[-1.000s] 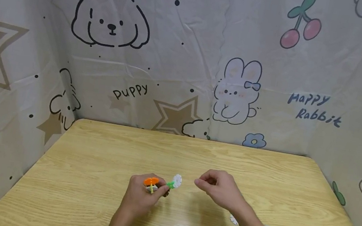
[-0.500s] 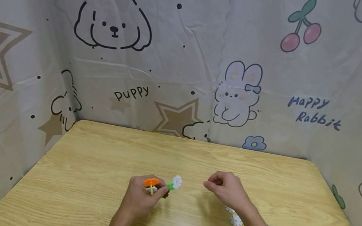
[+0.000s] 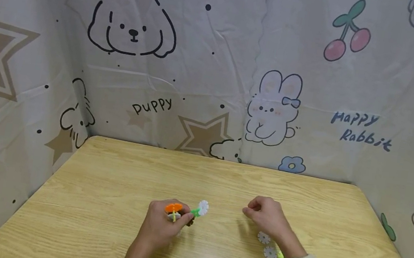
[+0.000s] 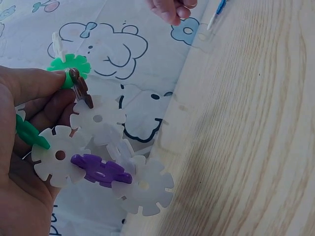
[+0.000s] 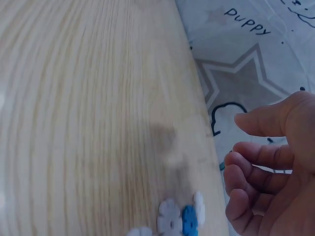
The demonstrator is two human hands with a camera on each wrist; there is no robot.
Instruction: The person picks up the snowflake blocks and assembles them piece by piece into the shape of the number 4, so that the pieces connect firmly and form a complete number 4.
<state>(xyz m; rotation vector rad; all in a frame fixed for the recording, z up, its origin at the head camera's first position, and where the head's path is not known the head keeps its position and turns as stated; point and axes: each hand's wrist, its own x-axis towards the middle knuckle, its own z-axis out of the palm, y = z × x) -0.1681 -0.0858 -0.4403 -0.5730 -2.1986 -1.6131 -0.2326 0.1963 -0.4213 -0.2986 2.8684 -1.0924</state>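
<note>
My left hand (image 3: 163,226) grips a cluster of joined, notched plastic snowflake discs. In the left wrist view, the thumb presses by a green disc (image 4: 78,63) and a brown disc (image 4: 81,88). White discs (image 4: 142,191) and a purple disc (image 4: 101,170) hang from them. An orange disc (image 3: 173,207) shows above the hand in the head view, and a white disc (image 3: 203,208) sticks out to its right. To the right, my right hand (image 3: 266,217) hovers above the table with loosely curled fingers. Its thumb stands apart from them in the right wrist view, with nothing held.
Loose white discs (image 3: 270,253) and a yellow-green disc (image 3: 282,257) lie by the right forearm on the wooden table (image 3: 123,170). A blue disc (image 5: 189,220) joins white ones in the right wrist view. A printed cloth (image 3: 218,58) hangs behind the table.
My right hand has moved to the right, away from the left hand, and the loose discs beside its forearm have come into fuller view. The left hand and its discs stay nearly still.
</note>
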